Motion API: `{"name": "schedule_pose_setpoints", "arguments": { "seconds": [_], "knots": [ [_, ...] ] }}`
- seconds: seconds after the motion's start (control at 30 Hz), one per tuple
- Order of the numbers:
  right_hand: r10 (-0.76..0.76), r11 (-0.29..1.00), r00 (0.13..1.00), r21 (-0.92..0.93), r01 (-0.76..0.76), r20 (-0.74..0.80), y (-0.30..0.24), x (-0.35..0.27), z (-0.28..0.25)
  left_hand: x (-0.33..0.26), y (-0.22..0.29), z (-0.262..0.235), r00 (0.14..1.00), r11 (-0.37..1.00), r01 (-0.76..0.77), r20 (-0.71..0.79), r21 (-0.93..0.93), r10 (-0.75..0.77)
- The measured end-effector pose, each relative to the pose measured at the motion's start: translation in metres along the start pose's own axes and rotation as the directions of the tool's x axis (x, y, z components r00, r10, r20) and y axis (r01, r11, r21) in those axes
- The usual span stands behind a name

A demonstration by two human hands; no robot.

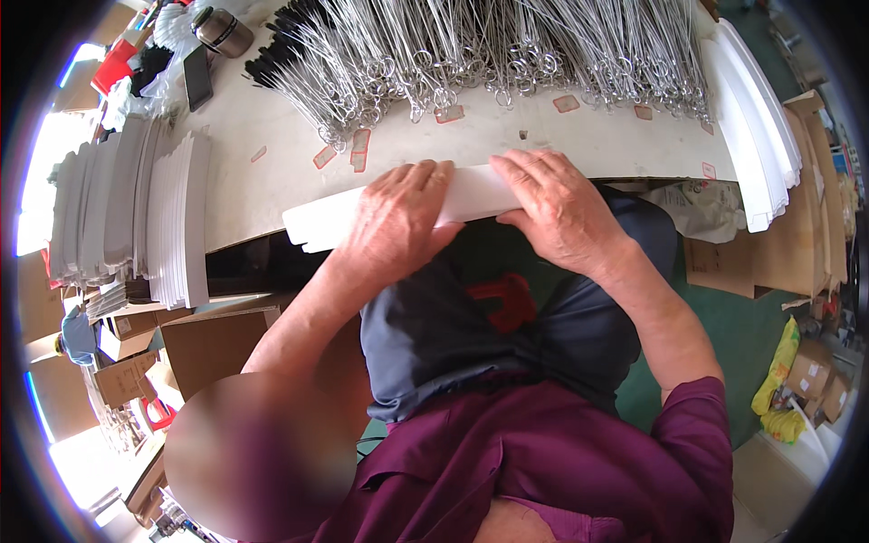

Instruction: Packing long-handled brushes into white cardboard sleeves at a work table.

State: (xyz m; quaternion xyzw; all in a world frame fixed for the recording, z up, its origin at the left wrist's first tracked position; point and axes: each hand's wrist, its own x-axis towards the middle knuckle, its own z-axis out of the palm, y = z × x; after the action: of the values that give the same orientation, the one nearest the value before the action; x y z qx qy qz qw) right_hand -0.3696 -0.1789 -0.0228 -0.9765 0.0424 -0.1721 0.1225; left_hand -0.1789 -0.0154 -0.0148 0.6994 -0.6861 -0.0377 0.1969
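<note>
A long, narrow white paper carton (476,192) lies across the near edge of the table in front of me, tilted slightly up toward the right. My left hand (398,213) is closed round its middle-left part, fingers over the top and thumb along the near side. My right hand (557,206) grips its right end, the thumb below and fingers above. Loose flaps show at the carton's left end. Beyond it lies a wide heap of thin wire brushes (507,54), their ring ends toward me and black bristles at the far left.
White flat cartons (176,222) stand stacked at the left edge, and more white cartons (747,127) lie at the right. A metal flask (223,33) and dark phone (197,78) are at the far left. Cardboard boxes (217,339) stand below left; an open carton (810,199) stands right.
</note>
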Motion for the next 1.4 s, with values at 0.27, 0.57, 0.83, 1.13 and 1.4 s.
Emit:
{"name": "schedule_pose_setpoints", "arguments": {
  "seconds": [0.27, 0.57, 0.83, 1.13, 1.4],
  "knots": [
    [0.016, 0.999, 1.000, -0.051, -0.015, 0.016, -0.007, 0.008, 0.013, -0.006, -0.007, -0.005, 0.995, 0.998, 0.067, 0.080, 0.001, -0.066],
    [-0.019, 0.998, 1.000, -0.060, 0.019, -0.001, 0.012, 0.017, 0.008, -0.012, -0.026, -0.012, 0.997, 0.994, 0.070, -0.051, 0.082, -0.066],
    [-0.012, 0.998, 0.999, -0.058, 0.010, -0.030, 0.036, 0.024, 0.024, -0.002, -0.041, 0.000, 0.993, 0.978, 0.066, -0.105, 0.197, -0.046],
    [-0.009, 0.999, 0.999, -0.044, 0.008, -0.032, 0.034, 0.016, 0.032, -0.015, -0.043, 0.033, 0.978, 0.987, 0.085, -0.202, 0.134, -0.057],
    [-0.037, 0.984, 0.999, -0.177, 0.037, -0.001, -0.011, 0.033, 0.064, -0.013, -0.022, 0.049, 0.985, 0.956, 0.145, -0.126, 0.254, -0.116]
  ]
}}
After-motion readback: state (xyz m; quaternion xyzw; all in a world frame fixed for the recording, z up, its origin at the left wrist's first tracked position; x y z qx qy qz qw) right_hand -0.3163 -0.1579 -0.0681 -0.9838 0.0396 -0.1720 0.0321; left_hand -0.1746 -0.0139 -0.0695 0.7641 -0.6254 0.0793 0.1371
